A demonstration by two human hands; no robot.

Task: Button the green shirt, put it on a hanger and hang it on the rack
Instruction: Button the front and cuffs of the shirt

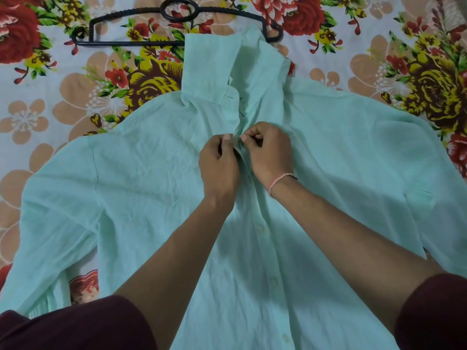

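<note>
The pale green shirt (141,173) lies flat, front up, on a flowered bedsheet, collar pointing away from me and both sleeves spread out. My left hand (219,168) and my right hand (271,154) meet at the placket just below the collar, each pinching an edge of the fabric there. The button between my fingertips is hidden. Three white buttons (260,229) lower on the placket look fastened. A black plastic hanger (131,42) lies flat beyond the collar, its right end tucked under the collar.
The flowered bedsheet (63,97) covers the whole surface around the shirt. My dark maroon sleeves (75,327) fill the bottom corners. No rack is in view.
</note>
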